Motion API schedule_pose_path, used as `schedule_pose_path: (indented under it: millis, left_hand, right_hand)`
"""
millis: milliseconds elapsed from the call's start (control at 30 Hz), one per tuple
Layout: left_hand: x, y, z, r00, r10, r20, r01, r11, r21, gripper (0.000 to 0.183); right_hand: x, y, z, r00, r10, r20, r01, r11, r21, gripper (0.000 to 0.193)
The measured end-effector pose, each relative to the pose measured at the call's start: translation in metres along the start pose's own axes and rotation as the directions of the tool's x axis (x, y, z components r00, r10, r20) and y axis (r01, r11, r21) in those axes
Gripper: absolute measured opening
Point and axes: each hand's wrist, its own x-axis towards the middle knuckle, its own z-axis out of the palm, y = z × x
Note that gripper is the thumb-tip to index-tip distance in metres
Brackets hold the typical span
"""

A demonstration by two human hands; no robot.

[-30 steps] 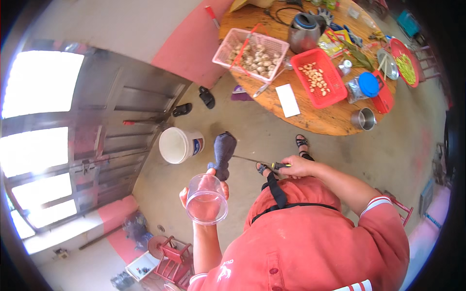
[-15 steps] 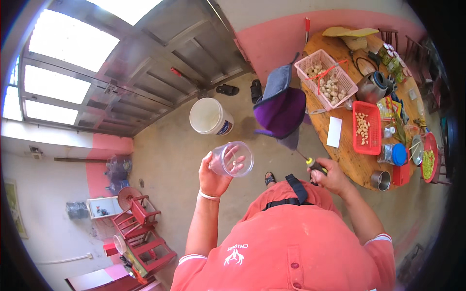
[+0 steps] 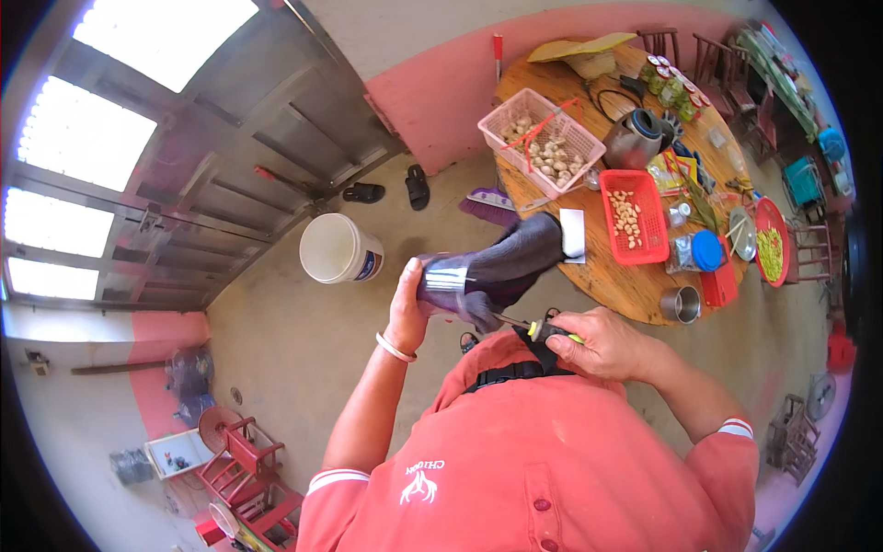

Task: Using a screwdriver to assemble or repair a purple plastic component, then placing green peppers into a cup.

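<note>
My left hand point(image 3: 405, 311) is wrapped around a clear plastic cup point(image 3: 448, 276), tilted on its side with its mouth toward the right. A dark grey and purple cloth point(image 3: 520, 262) lies at the cup's mouth. Part of it appears to be inside, and the rest trails up to the right. My right hand point(image 3: 602, 348) grips a screwdriver point(image 3: 552, 333) by its black and yellow-green handle. Its thin metal shaft points left at the lower fold of the cloth near the cup; the tip is hidden.
A round wooden table point(image 3: 538, 78) stands at right, holding a pink basket of garlic bulbs point(image 3: 589, 143), a red basket of peeled cloves point(image 3: 635, 179), a kettle point(image 3: 633, 138) and a metal cup point(image 3: 681, 304). A white bucket point(image 3: 329, 248) and slippers point(image 3: 417, 188) are on the floor.
The cloth, which hung above the screwdriver apart from the cup, now reaches the cup's mouth. The screwdriver has come left, and the cup has turned toward it. The view has shifted right.
</note>
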Motion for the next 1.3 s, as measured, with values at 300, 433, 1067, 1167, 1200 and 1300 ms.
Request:
schedule_pose_path:
  millis: [300,433,1067,1167,1200,1300]
  left_hand:
    - [0.016,0.01,0.003,0.884,-0.467,0.023,0.448,0.861,0.242,0.051]
    - [0.02,0.01,-0.002,0.801,-0.597,0.045,0.538,0.75,0.385,0.053]
    - [0.015,-0.026,0.003,0.768,-0.625,-0.14,0.637,0.769,0.059,0.051]
    - [0.019,-0.039,-0.008,0.788,-0.611,-0.079,0.615,0.775,0.144,0.052]
    - [0.021,-0.039,-0.012,0.787,-0.612,-0.078,0.616,0.774,0.146,0.052]
    - [0.021,-0.038,-0.025,0.775,-0.619,-0.127,0.631,0.75,0.197,0.049]
  right_hand:
    - [0.003,0.003,-0.015,0.948,0.22,0.23,-0.139,0.936,-0.323,0.035]
    - [-0.002,0.011,-0.009,0.94,0.209,0.268,-0.087,0.91,-0.404,0.035]
    - [0.006,-0.006,0.003,0.969,0.246,0.02,-0.214,0.878,-0.428,0.036]
    - [0.005,0.001,0.01,0.964,0.267,-0.005,-0.238,0.849,-0.471,0.037]
    - [0.004,0.003,0.01,0.972,0.219,0.085,-0.158,0.877,-0.453,0.037]
    - [-0.001,-0.003,0.008,0.973,0.147,0.18,-0.063,0.911,-0.408,0.037]
